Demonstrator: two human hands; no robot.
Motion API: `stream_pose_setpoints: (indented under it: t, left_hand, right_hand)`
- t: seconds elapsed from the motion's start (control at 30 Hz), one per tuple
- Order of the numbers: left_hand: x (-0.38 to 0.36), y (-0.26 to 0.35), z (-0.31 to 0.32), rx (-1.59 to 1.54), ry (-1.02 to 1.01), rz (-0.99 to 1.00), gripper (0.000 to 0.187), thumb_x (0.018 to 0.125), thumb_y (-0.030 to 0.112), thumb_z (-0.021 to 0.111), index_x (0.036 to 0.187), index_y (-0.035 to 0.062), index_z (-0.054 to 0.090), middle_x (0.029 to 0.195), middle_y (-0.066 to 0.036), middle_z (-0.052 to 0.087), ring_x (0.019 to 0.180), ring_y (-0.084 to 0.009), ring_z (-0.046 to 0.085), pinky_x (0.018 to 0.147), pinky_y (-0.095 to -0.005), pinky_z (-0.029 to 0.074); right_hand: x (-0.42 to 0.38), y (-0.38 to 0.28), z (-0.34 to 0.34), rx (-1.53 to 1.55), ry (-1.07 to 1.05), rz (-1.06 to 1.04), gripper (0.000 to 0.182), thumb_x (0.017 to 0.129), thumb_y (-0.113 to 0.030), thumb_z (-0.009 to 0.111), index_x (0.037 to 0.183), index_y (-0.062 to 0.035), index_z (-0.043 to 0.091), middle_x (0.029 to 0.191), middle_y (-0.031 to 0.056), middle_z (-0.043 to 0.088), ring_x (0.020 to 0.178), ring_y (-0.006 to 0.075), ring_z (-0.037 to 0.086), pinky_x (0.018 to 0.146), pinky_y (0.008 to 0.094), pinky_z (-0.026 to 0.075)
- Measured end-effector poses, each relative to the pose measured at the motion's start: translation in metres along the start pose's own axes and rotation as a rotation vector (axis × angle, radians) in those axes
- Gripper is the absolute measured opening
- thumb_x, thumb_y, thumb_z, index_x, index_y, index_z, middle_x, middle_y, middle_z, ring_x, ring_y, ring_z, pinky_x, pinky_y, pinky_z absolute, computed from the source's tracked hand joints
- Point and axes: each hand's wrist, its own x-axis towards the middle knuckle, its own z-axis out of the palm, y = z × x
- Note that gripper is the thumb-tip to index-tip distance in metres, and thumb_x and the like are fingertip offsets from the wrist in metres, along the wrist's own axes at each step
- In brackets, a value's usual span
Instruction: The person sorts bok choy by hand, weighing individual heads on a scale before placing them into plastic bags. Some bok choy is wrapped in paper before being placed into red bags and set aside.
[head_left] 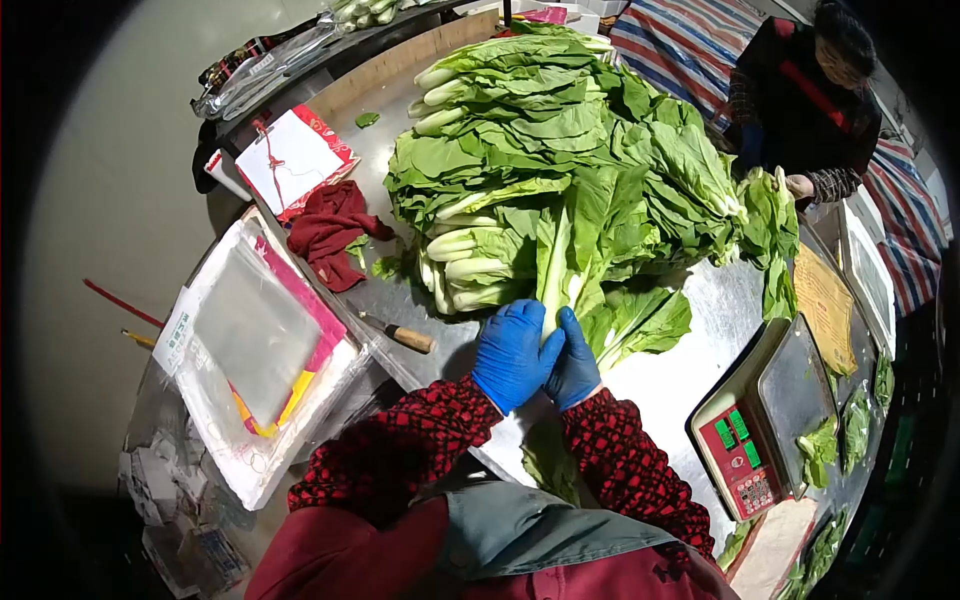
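Observation:
Both my hands wear blue gloves and meet at the base of a leafy green (556, 265), its pale stalk pointing toward me and its leaves away. My left hand (512, 352) wraps round the stalk's base from the left. My right hand (574, 362) closes on it from the right, thumb up along the stalk; the butt end is hidden. Just beyond rises a big heap of leafy greens (540, 140), stacked with pale stems facing left. Some loose leaves (645, 322) lie right of my hands. A knife with a wooden handle (410, 338) rests to the left.
A digital scale (740, 440) stands at right on the metal table (665, 385). To the left lie a dark red cloth (335, 230) and a white foam box lid with plastic bags (260, 330). Across at far right, another person (805, 110) handles greens (770, 235).

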Motion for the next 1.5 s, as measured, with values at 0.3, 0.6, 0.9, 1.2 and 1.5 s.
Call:
stream_pose_setpoints:
  t: [0.3, 0.6, 0.9, 1.2, 1.5]
  left_hand:
    - [-0.061, 0.045, 0.028, -0.741, -0.425, -0.428, 0.034, 0.074, 0.015, 0.076, 0.093, 0.0029, 0.050, 0.090, -0.006, 0.059, 0.082, -0.0120, 0.057, 0.071, -0.0287, 0.049]
    - [-0.061, 0.030, 0.081, -1.378, -0.718, -1.092, 0.044, 0.080, 0.005, 0.066, 0.120, -0.0003, 0.049, 0.103, -0.010, 0.063, 0.091, -0.0196, 0.064, 0.078, -0.0317, 0.053]
    - [-0.082, 0.082, 0.070, -1.026, -0.782, -0.469, 0.021, 0.086, 0.011, 0.065, 0.103, 0.0019, 0.058, 0.089, -0.004, 0.063, 0.080, -0.0089, 0.059, 0.072, -0.0227, 0.049]
    - [-0.078, 0.070, 0.083, -1.599, -0.804, -0.946, 0.046, 0.090, 0.021, 0.058, 0.131, 0.0091, 0.040, 0.121, -0.007, 0.054, 0.103, -0.0209, 0.058, 0.085, -0.0333, 0.051]
    - [-0.066, 0.058, 0.070, -1.648, -0.841, -1.195, 0.045, 0.084, 0.008, 0.065, 0.125, 0.0026, 0.048, 0.111, -0.009, 0.061, 0.100, -0.0202, 0.060, 0.089, -0.0357, 0.049]
  right_hand:
    - [-0.131, 0.002, 0.000, -0.543, 0.169, -0.464, 0.072, 0.078, -0.030, 0.073, 0.134, -0.0022, 0.038, 0.117, 0.0086, 0.056, 0.109, 0.0203, 0.054, 0.093, 0.0343, 0.044]
    - [-0.214, -0.036, -0.106, -1.365, 1.092, -1.000, 0.061, 0.084, -0.013, 0.066, 0.133, 0.0019, 0.034, 0.115, 0.0133, 0.051, 0.095, 0.0155, 0.055, 0.074, 0.0300, 0.050]
    - [-0.199, 0.005, -0.050, -1.879, 0.761, -0.979, 0.061, 0.076, -0.009, 0.071, 0.130, -0.0042, 0.044, 0.123, 0.0145, 0.046, 0.097, 0.0197, 0.058, 0.074, 0.0297, 0.051]
    - [-0.215, 0.004, -0.029, -1.515, 0.506, -0.891, 0.039, 0.075, 0.001, 0.062, 0.113, 0.0018, 0.052, 0.136, 0.0251, 0.042, 0.121, 0.0308, 0.050, 0.096, 0.0346, 0.041]
    - [-0.224, 0.010, -0.004, -1.497, 0.246, -0.623, 0.031, 0.073, -0.009, 0.071, 0.103, -0.0099, 0.063, 0.142, 0.0205, 0.037, 0.131, 0.0379, 0.036, 0.107, 0.0522, 0.022]
